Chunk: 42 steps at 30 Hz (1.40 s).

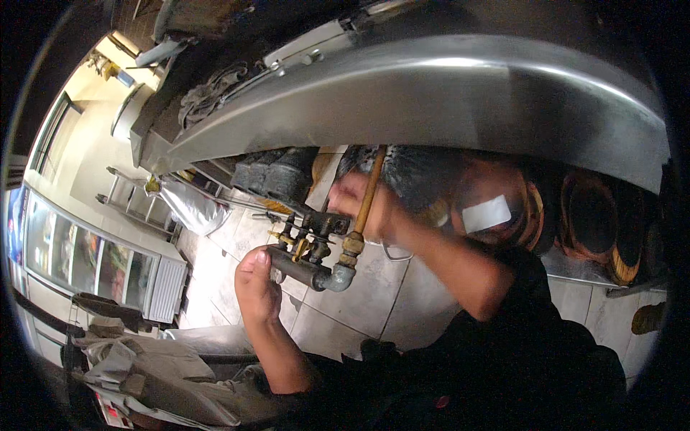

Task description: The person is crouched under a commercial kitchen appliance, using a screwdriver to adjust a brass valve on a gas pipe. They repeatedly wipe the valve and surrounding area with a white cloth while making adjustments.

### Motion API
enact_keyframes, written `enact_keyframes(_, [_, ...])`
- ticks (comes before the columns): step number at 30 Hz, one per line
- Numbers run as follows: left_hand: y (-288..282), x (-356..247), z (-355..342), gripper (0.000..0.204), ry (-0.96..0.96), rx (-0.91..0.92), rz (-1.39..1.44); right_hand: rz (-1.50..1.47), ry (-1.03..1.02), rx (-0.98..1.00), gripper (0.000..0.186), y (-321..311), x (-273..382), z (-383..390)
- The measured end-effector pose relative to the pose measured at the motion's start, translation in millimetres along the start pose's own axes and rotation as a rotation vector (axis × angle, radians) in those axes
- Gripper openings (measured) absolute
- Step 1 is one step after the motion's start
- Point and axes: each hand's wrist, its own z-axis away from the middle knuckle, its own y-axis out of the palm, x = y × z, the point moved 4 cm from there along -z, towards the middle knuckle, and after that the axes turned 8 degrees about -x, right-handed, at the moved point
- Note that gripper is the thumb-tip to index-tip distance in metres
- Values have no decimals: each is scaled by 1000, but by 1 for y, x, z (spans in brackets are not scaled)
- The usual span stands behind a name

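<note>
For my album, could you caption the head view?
A left hand holds a dark pipe with brass valves; the blurred right hand shows behind a brown pipe.

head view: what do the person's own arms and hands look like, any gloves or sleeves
The left hand and right hand show no gloves, though the right is blurred. Both forearms are bare, with no watch or bracelet visible. The black top has dark sleeves that leave the forearms uncovered.
</note>
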Motion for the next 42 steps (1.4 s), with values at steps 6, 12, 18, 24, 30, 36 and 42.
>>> enact_keyframes(6, [8,-2,-2,29,26,37,15,-1100,-13,203,20,-39,-1,-21])
enact_keyframes(12, [13,0,-3,28,18,-12,23,-1320,84,396,32,-28,12,-11])
enact_keyframes(18, [10,-1,-3,29,51,-6,13,-1296,171,309,29,-26,25,-2])
enact_keyframes(24, [15,-3,0,30,71,-7,3,-1247,175,246,27,-27,23,3])
enact_keyframes(30, [11,-1,-2,30,68,-23,-9,-1214,139,256,23,-28,17,-1])
enact_keyframes(36, [9,-2,-2,30,76,-29,-18,-1318,77,234,22,-21,20,0])
enact_keyframes(42, [12,-1,-3,30,68,-2,-4,-1108,79,59,20,-35,19,-2])
